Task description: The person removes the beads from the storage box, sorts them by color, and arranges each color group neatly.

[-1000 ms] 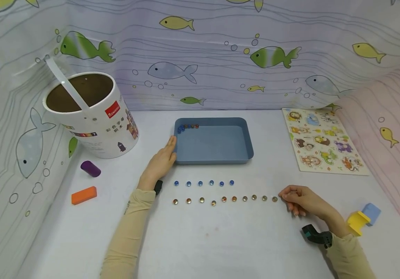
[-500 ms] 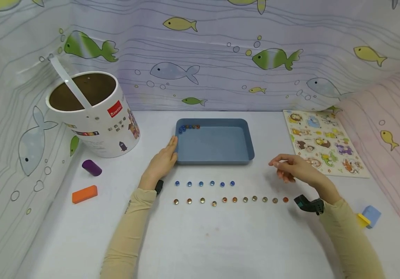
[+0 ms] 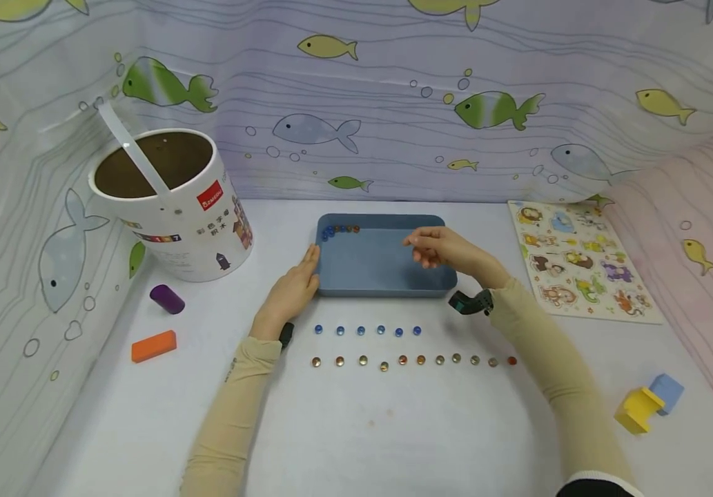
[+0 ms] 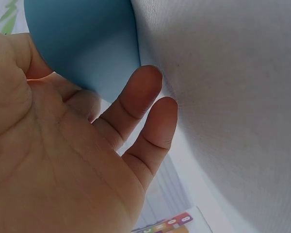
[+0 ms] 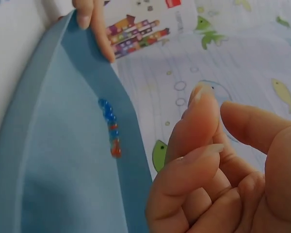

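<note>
A blue-grey tray (image 3: pixel 362 269) lies on the white table. Along its upper left corner sit several blue and orange-red glass marbles (image 3: pixel 343 228), also visible in the right wrist view. My left hand (image 3: pixel 288 293) touches the tray's left side, fingers extended. Over the right part of the tray hovers my right hand (image 3: pixel 449 252), fingers loosely bent; a gap shows between thumb and forefinger in the right wrist view, with nothing in it. In front of the tray runs a row of blue marbles (image 3: pixel 361 330). Nearer lies a longer row of amber marbles (image 3: pixel 421 359), ending in an orange-red one (image 3: pixel 512 360).
A white bucket (image 3: pixel 201 235) with a handle stands left of the tray. Near it lie a purple cylinder (image 3: pixel 167 299) and an orange block (image 3: pixel 154 346). To the right are an animal picture board (image 3: pixel 580 262), a yellow block (image 3: pixel 638 410) and a light-blue block (image 3: pixel 667 393).
My right hand has moved from the right end of the amber row up and left over the tray. An orange-red marble shows where its fingers were. My left hand stays at the tray.
</note>
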A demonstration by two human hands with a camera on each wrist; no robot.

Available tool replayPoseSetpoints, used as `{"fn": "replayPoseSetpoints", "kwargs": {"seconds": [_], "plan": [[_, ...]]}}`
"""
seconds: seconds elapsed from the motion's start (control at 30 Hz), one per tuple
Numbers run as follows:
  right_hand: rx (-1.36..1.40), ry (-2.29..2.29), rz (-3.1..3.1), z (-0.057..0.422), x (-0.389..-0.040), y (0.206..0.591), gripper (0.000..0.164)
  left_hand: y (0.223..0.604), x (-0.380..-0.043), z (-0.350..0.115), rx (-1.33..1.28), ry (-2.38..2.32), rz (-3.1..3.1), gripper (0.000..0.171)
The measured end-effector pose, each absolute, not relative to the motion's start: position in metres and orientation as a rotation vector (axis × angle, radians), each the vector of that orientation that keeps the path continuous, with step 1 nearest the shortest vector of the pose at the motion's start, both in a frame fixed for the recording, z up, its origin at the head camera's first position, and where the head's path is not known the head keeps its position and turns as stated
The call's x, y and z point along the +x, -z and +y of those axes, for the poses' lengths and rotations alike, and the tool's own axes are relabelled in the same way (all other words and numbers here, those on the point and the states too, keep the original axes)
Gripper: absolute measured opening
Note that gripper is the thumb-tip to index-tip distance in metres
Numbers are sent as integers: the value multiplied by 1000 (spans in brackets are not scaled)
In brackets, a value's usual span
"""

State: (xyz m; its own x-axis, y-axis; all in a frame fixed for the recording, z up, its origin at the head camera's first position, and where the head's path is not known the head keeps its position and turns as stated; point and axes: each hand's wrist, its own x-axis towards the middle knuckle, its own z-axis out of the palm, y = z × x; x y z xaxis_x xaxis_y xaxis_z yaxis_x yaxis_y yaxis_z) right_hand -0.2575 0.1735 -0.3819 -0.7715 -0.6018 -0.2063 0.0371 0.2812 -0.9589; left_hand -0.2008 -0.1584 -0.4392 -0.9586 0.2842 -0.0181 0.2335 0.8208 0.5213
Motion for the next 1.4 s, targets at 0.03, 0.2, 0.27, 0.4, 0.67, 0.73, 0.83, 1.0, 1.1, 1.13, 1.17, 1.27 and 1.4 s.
{"fn": "replayPoseSetpoints", "kwargs": {"seconds": [0.03,0.2,0.27,0.4,0.67,0.73,0.83,1.0,1.1,1.13,1.17,1.27,1.4], "plan": [[-496,1538,1997,166,-262,381,36,439,-201,-158,415,-816,2908,59],[-436,1592,1945,128,-288,381,38,437,-201,-158,408,-817,2907,59],[-402,1619,1933,114,-298,385,41,438,-201,-158,404,-814,2906,59],[-316,1670,1920,96,-315,398,44,439,-201,-157,404,-807,2903,59],[-122,1716,1926,77,-334,425,41,437,-199,-156,396,-822,2901,59],[-98,1730,1917,73,-336,429,41,437,-199,-157,394,-816,2901,58],[-68,1740,1914,67,-338,433,40,437,-200,-156,392,-812,2898,59],[-13,1726,1967,64,-335,436,38,438,-201,-154,408,-799,2897,59],[0,1709,2020,63,-333,434,36,437,-202,-154,417,-788,2912,59],[1,1702,2039,62,-333,434,36,437,-202,-154,419,-787,2916,59],[5,1693,2055,62,-332,434,35,436,-202,-154,415,-789,2917,59],[40,1656,2093,60,-332,434,33,437,-202,-155,404,-783,2914,59],[77,1589,2119,60,-331,435,32,438,-201,-158,390,-782,2912,59]]}}
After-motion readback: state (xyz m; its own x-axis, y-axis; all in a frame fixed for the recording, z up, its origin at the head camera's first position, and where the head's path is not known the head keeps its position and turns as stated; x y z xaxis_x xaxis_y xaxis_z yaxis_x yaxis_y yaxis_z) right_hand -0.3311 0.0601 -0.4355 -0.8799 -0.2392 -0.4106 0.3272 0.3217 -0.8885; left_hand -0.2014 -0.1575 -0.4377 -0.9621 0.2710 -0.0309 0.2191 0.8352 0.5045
